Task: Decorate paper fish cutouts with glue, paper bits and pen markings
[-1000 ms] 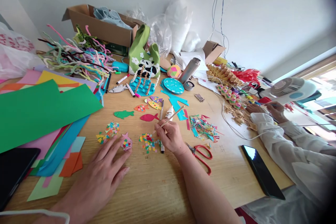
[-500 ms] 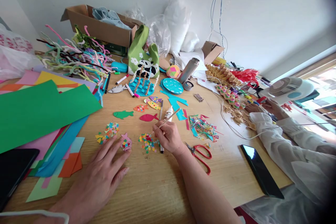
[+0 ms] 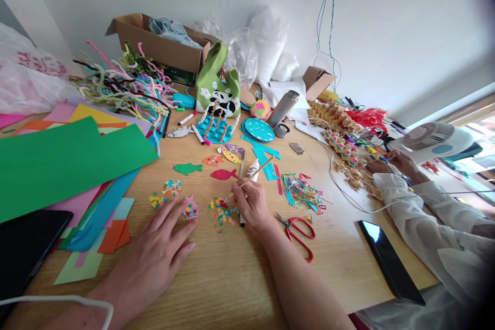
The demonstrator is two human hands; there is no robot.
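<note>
My left hand (image 3: 164, 237) lies on the table with fingers spread, its fingertips against a small pink paper fish (image 3: 191, 208) decorated with coloured dots. In my right hand (image 3: 252, 204) is a thin wooden stick (image 3: 263, 168), pinched and slanted, its lower end by a pile of small coloured paper dots (image 3: 221, 212). Another pile of paper bits (image 3: 171, 188) sits just beyond my left fingers. Behind my right hand stands a white bottle (image 3: 253, 169), partly hidden. Green (image 3: 187, 168), crimson (image 3: 223, 174) and orange (image 3: 212, 160) paper fish lie farther back.
Red-handled scissors (image 3: 301, 228) and paper scraps (image 3: 302, 192) are right of my hand. Coloured paper sheets (image 3: 77, 165) are stacked at left. A phone (image 3: 389, 260) lies at right, near a co-worker's sleeves (image 3: 398, 206). A metal flask (image 3: 284, 108) stands behind.
The camera view has shifted slightly, so the scene sits a little farther right and lower. My hands keep nearly the same places over the table, the stick still in my right hand.
</note>
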